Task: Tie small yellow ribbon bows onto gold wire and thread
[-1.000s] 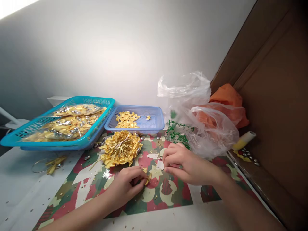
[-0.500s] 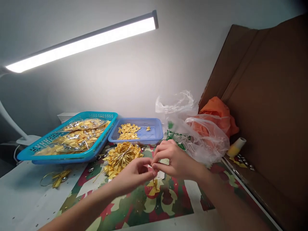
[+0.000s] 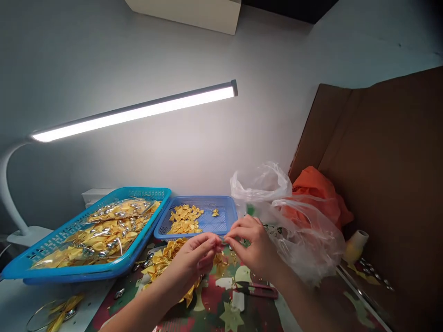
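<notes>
My left hand [image 3: 194, 263] and my right hand [image 3: 252, 246] are raised above the patterned mat [image 3: 221, 313], fingertips pinched together and almost touching. A small gold ribbon bow [image 3: 220, 259] hangs just below the pinch, between the two hands; which fingers grip it I cannot tell. Under my left hand lies a pile of gold bows [image 3: 162, 263]. Behind the hands stands a small blue basket [image 3: 228, 220] with loose gold bows in it.
A large turquoise basket [image 3: 41, 258] with bagged gold bows sits at the left. Plastic bags [image 3: 304, 230], one orange, stand at the right before a brown cardboard wall [image 3: 387, 184]. A white desk lamp [image 3: 138, 110] glows overhead. A yellow spool [image 3: 355, 246] stands by the cardboard.
The view has tilted upward, showing the lamp and wall. Both hands rose from the mat, came together and lifted a gold bow off the mat.
</notes>
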Tool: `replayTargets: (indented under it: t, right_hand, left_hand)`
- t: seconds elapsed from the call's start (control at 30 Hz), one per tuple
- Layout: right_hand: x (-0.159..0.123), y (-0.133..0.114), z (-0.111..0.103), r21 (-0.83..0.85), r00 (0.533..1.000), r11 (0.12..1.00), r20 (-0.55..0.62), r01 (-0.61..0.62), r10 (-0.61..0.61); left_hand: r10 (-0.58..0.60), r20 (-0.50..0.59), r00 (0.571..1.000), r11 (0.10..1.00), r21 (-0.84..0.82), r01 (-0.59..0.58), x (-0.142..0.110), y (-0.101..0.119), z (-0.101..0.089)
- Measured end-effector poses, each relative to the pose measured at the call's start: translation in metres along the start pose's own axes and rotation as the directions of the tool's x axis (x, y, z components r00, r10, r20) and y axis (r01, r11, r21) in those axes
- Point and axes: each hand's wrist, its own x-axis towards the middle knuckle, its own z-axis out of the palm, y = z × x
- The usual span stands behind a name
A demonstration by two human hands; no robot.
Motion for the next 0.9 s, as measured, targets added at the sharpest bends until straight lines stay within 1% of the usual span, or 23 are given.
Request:
replayTargets:
  t: [0.1,0.17,0.23,0.27,0.4,0.53,0.67,0.73,0.8,0.87,0.9]
  right_hand:
    - [-0.006,0.006,0.012,-0.035,0.998,0.998,0.038,0.046,-0.044]
    - [-0.009,0.006,0.016,-0.049,0.996,0.996,0.043,0.080,-0.078]
    - [-0.009,0.005,0.018,-0.065,0.994,0.992,0.039,0.109,-0.106]
    - [-0.009,0.005,0.018,-0.072,0.993,0.991,0.042,0.116,-0.113]
    - [-0.008,0.008,0.017,-0.067,0.994,0.994,0.078,0.082,-0.077]
    - [-0.006,0.009,0.015,-0.004,0.996,1.000,0.084,0.015,-0.014]
    - [-0.005,0.007,0.010,0.000,0.998,0.999,0.040,0.044,-0.044]
    - [-0.005,0.008,0.008,-0.021,0.997,0.998,0.050,0.064,-0.062]
    - [-0.004,0.011,0.006,-0.029,0.994,0.997,0.088,0.066,-0.063]
    - [-0.003,0.012,0.004,-0.026,0.993,0.998,0.111,0.051,-0.048]
    - [-0.003,0.013,0.003,-0.022,0.994,0.999,0.109,0.033,-0.030]
  left_hand:
    - [-0.009,-0.144,0.990,0.993,-0.119,-0.008,0.003,-0.005,-0.003]
    - [-0.060,-0.234,0.970,0.980,-0.197,0.013,0.003,-0.006,-0.005]
    - [-0.113,-0.293,0.949,0.963,-0.266,0.033,0.002,-0.006,-0.006]
    - [-0.127,-0.304,0.944,0.957,-0.288,0.036,0.002,-0.006,-0.008]
    - [-0.135,-0.280,0.950,0.948,-0.315,0.041,0.000,-0.006,-0.014]
    - [-0.135,-0.266,0.954,0.949,-0.310,0.047,0.000,-0.009,-0.018]
    - [-0.094,-0.246,0.965,0.964,-0.265,0.027,-0.002,-0.008,-0.014]
    - [-0.089,-0.224,0.971,0.968,-0.250,0.031,-0.003,-0.006,-0.012]
    - [-0.067,-0.169,0.983,0.960,-0.278,0.017,-0.005,-0.003,-0.013]
    - [-0.028,-0.079,0.996,0.958,-0.288,0.004,-0.005,-0.001,-0.018]
    - [-0.016,-0.026,1.000,0.964,-0.265,0.009,-0.004,0.000,-0.021]
